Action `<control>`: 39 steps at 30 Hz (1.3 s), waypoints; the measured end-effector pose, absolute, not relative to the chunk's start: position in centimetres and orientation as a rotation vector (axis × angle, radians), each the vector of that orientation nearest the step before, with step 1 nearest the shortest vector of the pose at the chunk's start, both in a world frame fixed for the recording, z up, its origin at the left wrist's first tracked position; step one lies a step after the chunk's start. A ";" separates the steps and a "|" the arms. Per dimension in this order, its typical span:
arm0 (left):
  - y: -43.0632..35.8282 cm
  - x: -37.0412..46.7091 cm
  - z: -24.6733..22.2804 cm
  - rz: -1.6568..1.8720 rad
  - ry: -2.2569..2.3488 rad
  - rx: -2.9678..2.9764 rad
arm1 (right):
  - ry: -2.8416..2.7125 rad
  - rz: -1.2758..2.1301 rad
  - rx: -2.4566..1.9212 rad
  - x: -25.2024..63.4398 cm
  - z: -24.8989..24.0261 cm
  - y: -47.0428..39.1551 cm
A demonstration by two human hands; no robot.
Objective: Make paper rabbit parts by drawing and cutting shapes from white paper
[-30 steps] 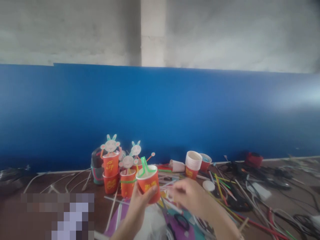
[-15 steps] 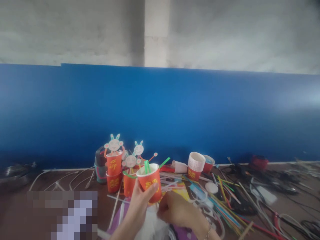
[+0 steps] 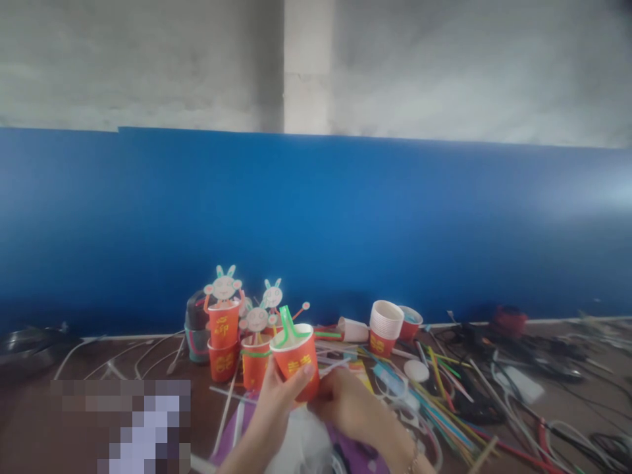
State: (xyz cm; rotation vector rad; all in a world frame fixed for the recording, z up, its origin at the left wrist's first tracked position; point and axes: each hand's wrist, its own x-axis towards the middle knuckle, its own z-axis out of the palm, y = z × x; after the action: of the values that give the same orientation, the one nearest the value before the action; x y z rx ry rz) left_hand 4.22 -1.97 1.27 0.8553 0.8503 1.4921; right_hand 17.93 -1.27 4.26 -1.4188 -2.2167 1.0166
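Cup (image 3: 299, 355) clasped in left hand (image 3: 277, 395); right hand (image 3: 342, 403) curled near it.

One left hand (image 3: 276, 400), one right hand (image 3: 343, 403); one held cup (image 3: 296, 361), two cup stacks (image 3: 386, 324), one tipped cup (image 3: 353, 330), one white disc (image 3: 416, 370), three clearly visible rabbit faces (image 3: 224, 288).

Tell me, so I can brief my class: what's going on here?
A person's left hand holds a red paper cup, a bent green strip poking above its rim. The right hand is close beside it; whether it grips anything is hidden. Rabbit-faced cutouts rise from red cups at left; stacked cups stand at right.
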 end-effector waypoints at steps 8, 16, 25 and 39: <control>-1.9 4.3 1.2 1.472 0.854 0.857 | -2.245 0.950 -1.503 17.9 3.8 -1.3; -1.8 3.9 1.4 1.490 0.827 0.879 | -2.255 1.070 -1.572 17.7 3.6 -1.3; -2.0 4.1 1.2 1.472 0.848 0.871 | -2.288 0.952 -1.536 17.9 3.3 -1.2; -2.2 4.3 1.9 1.485 0.882 0.860 | -2.226 1.051 -1.410 19.2 3.5 -0.2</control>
State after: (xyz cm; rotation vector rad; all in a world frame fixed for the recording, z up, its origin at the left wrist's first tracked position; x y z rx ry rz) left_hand 4.34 -2.25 1.92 0.8598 0.8817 1.4855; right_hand 19.17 -0.17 3.49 -1.4097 -2.2260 1.0510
